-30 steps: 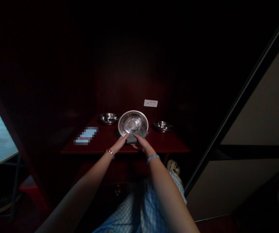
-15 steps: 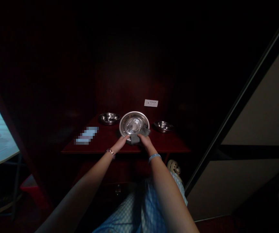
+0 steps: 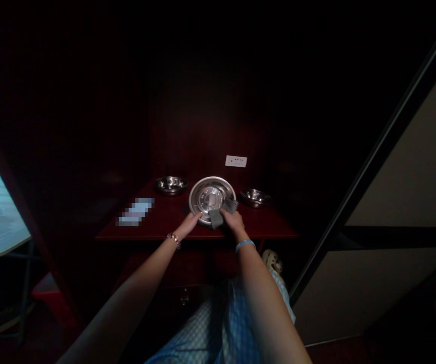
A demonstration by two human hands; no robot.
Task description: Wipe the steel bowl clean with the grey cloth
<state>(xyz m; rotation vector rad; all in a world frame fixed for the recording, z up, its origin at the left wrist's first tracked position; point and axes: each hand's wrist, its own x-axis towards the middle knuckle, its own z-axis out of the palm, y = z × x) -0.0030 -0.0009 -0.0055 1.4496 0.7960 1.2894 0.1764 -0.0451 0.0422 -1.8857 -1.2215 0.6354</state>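
Observation:
A round steel plate (image 3: 210, 194) is tilted up towards me at the middle of a dark red wooden table (image 3: 263, 227). My left hand (image 3: 189, 224) grips its lower left rim. My right hand (image 3: 233, 220) is closed on a grey cloth (image 3: 221, 212) and presses it against the plate's lower right edge. A bead bracelet circles my left wrist and a light blue band my right one.
Two small steel bowls stand on the table, one at back left (image 3: 170, 184), one at right (image 3: 254, 197). A blurred light blue flat item (image 3: 135, 211) lies at left. A white socket plate (image 3: 236, 161) is on the back wall. A sliding door frame (image 3: 369, 167) runs along the right.
The plate has shifted slightly right and tipped a little lower. My right hand with the cloth has slid from the plate's bottom edge round to its lower right.

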